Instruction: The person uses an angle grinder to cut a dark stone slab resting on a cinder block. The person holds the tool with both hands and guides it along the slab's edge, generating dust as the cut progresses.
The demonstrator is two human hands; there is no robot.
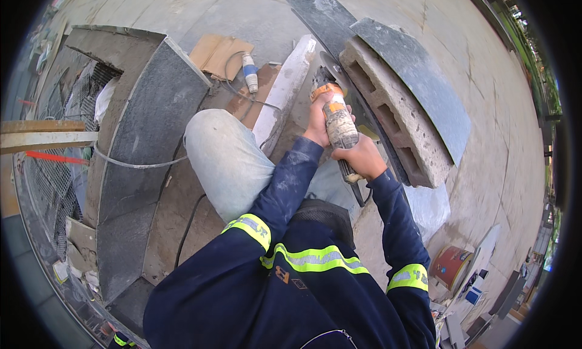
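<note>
- Looking down from afar through the head camera, I am seeing pale paving (pixel 485 137) spreading beneath everything.
- On my left, a dark slab-faced structure (pixel 145 118) is standing beside my bent knee (pixel 221 149).
- Ahead to the right, a hollow concrete block (pixel 397 115) is lying with its openings facing me; a grey slab (pixel 418 76) is resting against its far side, and a long dark slab (pixel 321 18) is running past its upper end.
- Between knee and block, the angle grinder (pixel 339 121) is pointing away from me, its head close to the dark slab.
- Both hands are closing fully around it: my left hand (pixel 319 115) is gripping the front, by the orange collar, and my right hand (pixel 362 157) is wrapping the rear body. Neither is holding anything else.
- At the tip, the cutting disc (pixel 334 69) is sitting near the dark edge; I cannot tell whether it is touching or spinning.
- As for progress, I am judging the set-up as done and the cutting or grinding as under way or about to begin. No finished cut is showing, so most of that edge is probably remaining.
</note>
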